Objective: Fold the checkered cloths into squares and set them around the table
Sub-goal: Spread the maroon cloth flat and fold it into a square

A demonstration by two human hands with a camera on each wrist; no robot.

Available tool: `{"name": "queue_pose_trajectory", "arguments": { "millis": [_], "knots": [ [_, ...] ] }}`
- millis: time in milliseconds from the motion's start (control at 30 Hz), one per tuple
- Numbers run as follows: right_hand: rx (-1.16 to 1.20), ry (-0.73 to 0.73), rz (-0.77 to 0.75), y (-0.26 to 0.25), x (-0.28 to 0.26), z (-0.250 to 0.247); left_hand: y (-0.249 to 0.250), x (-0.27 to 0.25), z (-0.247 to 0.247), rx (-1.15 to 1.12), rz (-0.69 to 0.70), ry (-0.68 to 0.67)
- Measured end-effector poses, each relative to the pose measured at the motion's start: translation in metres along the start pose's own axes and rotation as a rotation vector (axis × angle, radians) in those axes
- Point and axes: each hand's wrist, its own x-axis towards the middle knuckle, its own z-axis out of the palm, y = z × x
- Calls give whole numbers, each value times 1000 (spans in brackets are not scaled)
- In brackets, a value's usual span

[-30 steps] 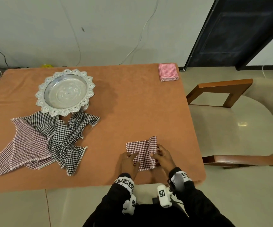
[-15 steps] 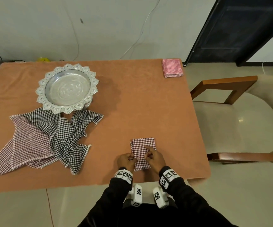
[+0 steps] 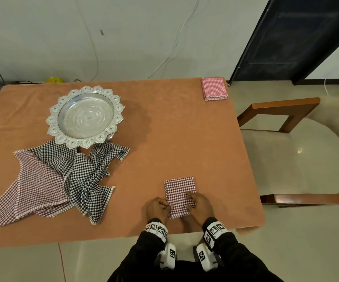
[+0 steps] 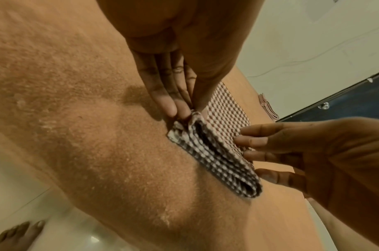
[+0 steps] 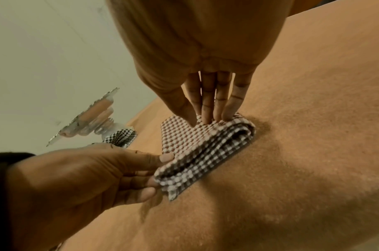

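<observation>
A dark red checkered cloth, folded into a small rectangle, lies flat near the front edge of the orange table. My left hand pinches the layered near-left corner of it between thumb and fingers. My right hand presses straight fingers down on the cloth's near-right part. A pink-red folded cloth sits at the far right corner. Two unfolded cloths lie heaped at the left, one black-and-white and one maroon.
An ornate silver pedestal tray stands at the back left, its edge over the cloth heap. A wooden-armed cream chair is close to the table's right side. Cables lie by the wall at the far left.
One second ago the cloth's right half stood raised mid-fold. It now lies flat as a narrower rectangle, and both hands rest at its near end.
</observation>
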Motion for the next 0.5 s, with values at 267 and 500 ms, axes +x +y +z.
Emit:
{"name": "queue_pose_trajectory", "arguments": {
  "millis": [267, 500],
  "knots": [
    [-103, 180, -24, -14, -6, 7, 17, -17, 10, 617, 493, 79],
    [-293, 277, -266, -36, 14, 22, -6, 29, 34, 903, 618, 28]
  ]
}}
